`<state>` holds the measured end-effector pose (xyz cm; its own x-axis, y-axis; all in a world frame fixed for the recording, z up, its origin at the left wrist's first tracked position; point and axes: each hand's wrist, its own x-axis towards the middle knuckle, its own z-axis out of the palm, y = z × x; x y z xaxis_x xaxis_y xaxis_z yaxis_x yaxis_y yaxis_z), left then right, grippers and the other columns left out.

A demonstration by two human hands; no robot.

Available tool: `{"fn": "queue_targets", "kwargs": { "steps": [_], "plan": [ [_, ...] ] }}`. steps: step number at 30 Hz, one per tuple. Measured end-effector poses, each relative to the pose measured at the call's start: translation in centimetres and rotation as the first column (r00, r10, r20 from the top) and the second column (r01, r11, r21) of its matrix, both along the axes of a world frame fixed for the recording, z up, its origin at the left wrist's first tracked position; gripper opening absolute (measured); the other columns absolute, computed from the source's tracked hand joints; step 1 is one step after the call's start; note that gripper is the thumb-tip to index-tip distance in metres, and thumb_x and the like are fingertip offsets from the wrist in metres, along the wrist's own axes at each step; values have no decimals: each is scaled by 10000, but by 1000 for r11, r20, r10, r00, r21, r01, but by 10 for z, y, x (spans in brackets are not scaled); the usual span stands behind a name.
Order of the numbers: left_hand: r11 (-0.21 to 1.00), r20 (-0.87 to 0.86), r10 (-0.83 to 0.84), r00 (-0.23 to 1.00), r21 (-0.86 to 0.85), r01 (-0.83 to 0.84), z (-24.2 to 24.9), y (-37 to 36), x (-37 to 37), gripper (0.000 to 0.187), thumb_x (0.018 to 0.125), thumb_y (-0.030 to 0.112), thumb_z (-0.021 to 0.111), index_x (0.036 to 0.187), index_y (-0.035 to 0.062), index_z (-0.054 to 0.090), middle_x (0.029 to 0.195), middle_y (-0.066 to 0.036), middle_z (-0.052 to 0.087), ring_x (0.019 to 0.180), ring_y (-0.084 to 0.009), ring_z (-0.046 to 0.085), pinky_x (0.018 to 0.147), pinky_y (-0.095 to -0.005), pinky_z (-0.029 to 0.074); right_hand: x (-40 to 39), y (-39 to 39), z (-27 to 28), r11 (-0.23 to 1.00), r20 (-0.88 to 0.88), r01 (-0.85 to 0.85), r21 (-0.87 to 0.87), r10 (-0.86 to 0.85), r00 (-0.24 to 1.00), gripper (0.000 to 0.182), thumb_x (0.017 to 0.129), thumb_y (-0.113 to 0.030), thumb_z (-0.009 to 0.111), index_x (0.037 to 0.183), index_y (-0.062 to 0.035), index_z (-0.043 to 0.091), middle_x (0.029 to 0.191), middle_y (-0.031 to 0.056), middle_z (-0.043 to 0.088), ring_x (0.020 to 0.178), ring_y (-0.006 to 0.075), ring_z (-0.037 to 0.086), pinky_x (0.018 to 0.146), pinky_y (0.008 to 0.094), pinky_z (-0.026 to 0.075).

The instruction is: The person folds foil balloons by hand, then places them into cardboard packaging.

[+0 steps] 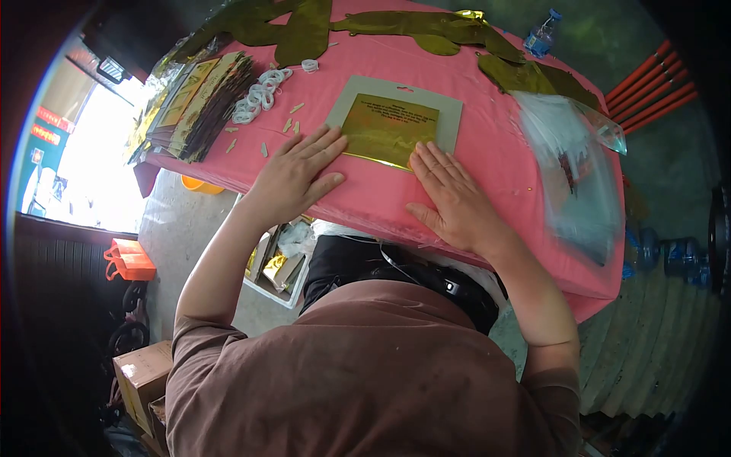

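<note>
A folded gold foil piece (387, 135) with small dark print lies on a grey backing card (451, 122) that has a hanging slot at its far edge. My left hand (298, 177) lies flat with its fingers stretched out, the fingertips at the left edge of the foil and card. On the other side my right hand (457, 196) is also flat, its fingertips touching the foil's near right corner. Neither hand grips anything. Both rest over the pink tablecloth (373, 190) at the table's near side.
A stack of packed cards (199, 103), white string coils (261, 95) and small pale strips (288, 126) lie to the left. Flat gold foil shapes (411, 23) line the far edge. Clear plastic bags (575, 183) and a bottle (542, 34) are at the right.
</note>
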<state>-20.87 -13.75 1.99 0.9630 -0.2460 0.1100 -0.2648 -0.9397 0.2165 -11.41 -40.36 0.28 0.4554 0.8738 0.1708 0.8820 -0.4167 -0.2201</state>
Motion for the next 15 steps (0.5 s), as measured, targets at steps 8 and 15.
{"fn": "queue_targets", "kwargs": {
  "steps": [8, 15],
  "plan": [
    [978, 148, 201, 968, -81, -190, 3, 5, -10, 378, 903, 300, 520, 1179, 46, 571, 1243, -141, 544, 1229, -289, 450, 1023, -421, 327, 0, -4, 2, 999, -45, 9, 46, -7, 999, 626, 913, -400, 467, 1376, -5, 318, 1446, 183, 276, 1365, 291, 219, 1114, 399, 181],
    [257, 203, -467, 861, -900, 352, 75, -67, -18, 394, 872, 286, 551, 1025, -72, 610, 998, -203, 615, 930, -324, 616, 804, -412, 486, 1, -4, 0, 993, -76, 6, 116, 3, 997, 579, 893, -328, 517, 1353, -12, 362, 1425, 167, 323, 1350, 291, 255, 1106, 400, 208]
  ]
}}
